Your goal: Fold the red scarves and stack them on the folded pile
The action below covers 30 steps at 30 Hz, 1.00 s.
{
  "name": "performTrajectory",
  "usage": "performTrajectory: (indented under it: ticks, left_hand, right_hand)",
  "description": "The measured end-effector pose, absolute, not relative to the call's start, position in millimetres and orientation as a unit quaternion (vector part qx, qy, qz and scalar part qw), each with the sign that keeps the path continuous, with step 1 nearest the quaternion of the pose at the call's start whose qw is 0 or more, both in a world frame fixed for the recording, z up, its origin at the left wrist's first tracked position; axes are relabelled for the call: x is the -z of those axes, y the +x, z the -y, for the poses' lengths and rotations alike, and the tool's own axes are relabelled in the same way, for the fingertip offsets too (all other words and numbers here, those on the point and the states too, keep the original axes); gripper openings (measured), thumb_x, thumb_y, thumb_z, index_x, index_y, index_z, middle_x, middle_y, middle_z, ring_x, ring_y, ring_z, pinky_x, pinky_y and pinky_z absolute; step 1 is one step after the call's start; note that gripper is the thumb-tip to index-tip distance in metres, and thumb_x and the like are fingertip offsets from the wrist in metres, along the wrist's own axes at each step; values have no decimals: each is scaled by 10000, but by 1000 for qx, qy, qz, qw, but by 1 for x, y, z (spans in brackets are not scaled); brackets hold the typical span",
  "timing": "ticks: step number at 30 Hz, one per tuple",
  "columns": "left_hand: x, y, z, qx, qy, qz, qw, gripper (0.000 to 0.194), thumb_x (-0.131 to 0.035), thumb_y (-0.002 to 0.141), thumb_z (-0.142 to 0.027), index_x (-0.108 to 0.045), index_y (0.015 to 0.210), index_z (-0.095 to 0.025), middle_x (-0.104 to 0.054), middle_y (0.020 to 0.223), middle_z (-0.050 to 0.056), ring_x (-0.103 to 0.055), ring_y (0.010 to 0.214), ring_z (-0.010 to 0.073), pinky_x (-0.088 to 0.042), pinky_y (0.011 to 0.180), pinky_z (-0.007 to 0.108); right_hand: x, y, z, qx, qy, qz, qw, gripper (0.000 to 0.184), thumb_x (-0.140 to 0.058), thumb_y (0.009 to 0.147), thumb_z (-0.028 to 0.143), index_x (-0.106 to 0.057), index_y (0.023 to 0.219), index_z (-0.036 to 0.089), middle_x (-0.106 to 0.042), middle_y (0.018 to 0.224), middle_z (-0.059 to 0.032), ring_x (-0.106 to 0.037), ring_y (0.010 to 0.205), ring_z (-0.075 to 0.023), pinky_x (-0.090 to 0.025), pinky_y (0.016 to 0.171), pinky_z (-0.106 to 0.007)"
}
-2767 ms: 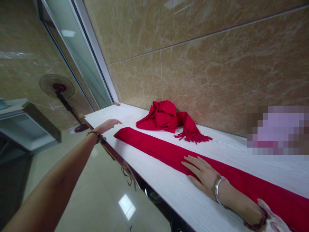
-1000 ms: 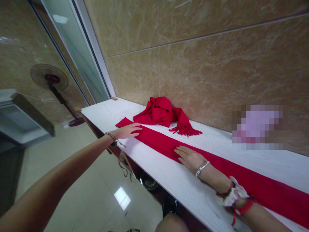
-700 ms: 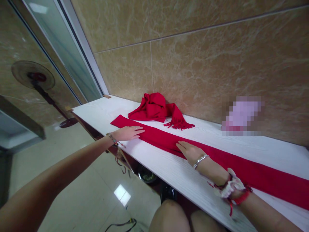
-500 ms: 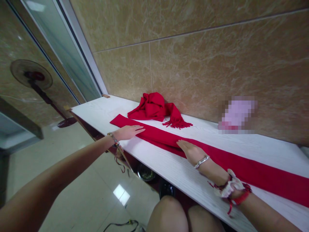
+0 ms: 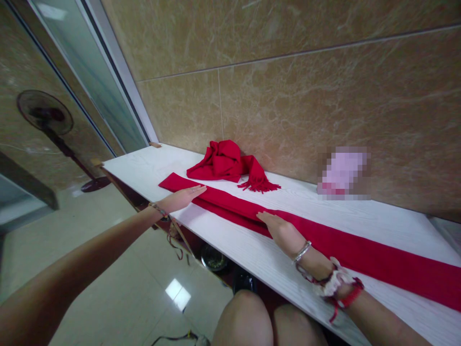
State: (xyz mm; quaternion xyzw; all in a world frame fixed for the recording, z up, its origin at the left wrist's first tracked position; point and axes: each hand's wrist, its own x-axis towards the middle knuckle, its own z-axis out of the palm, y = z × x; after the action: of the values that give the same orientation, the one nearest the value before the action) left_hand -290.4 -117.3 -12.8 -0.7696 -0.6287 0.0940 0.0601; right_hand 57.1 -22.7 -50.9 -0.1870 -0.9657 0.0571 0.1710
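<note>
A long red scarf [image 5: 345,247] lies stretched along a white wood-grain table [image 5: 252,254], folded lengthwise into a narrow band. My left hand [image 5: 182,196] rests flat on the scarf's near edge close to its left end, fingers straight and together. My right hand [image 5: 281,227] presses flat on the scarf's middle, fingers stretched out. Each wrist wears bracelets. Neither hand grips the cloth.
A second red scarf [image 5: 225,163] with fringe lies bunched against the marble wall [image 5: 288,110]. A blurred pink patch [image 5: 342,174] shows on the wall to the right. A standing fan [image 5: 45,115] and a glass door [image 5: 90,72] are on the left. My knees [image 5: 266,322] sit under the table edge.
My left hand came from the bare table beyond the scarf's end onto the scarf. Both hands have slid a little along the cloth, and the near edge under my right hand now looks doubled.
</note>
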Motion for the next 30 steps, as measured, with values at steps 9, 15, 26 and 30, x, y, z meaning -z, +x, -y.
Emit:
performTrajectory:
  ticks: [9, 15, 26, 30]
  left_hand:
    - [17, -295, 123, -96, -787, 609, 7, 589, -233, 808, 0, -302, 1351, -218, -319, 1410, 2, -239, 1301, 125, -232, 1048, 276]
    - [10, -266, 121, -95, -781, 617, 34, 455, -302, 890, -174, -328, 1339, -243, -297, 1424, 40, -213, 1314, 200, -231, 1039, 380]
    - [14, -207, 108, -84, -847, 525, -18, 454, -307, 923, -316, -222, 1369, -321, -194, 1462, 25, -94, 1340, 237, -134, 1043, 492]
    - [13, -206, 111, -99, -837, 537, -41, 442, -278, 928, -320, -224, 1366, -331, -176, 1466, 37, -96, 1336, 273, -151, 1012, 558]
  right_hand:
    - [59, 56, 25, -71, -178, 980, 51, 527, -316, 807, 7, -495, 1223, 276, -514, 1265, -53, -358, 1248, -220, -252, 977, -587]
    - [59, 53, 29, -72, -206, 974, 57, 510, -336, 801, 4, -511, 1211, 252, -515, 1265, -39, -357, 1250, -212, -241, 1001, -556]
    - [42, 86, 27, 25, -260, 957, 127, 354, -441, 829, 159, -573, 1157, 148, -530, 1243, -133, -449, 1180, -264, -377, 974, -454]
    - [51, 116, 22, 58, -279, 954, 90, 377, -432, 821, 115, -564, 1172, 153, -527, 1246, -128, -463, 1167, -261, -415, 953, -426]
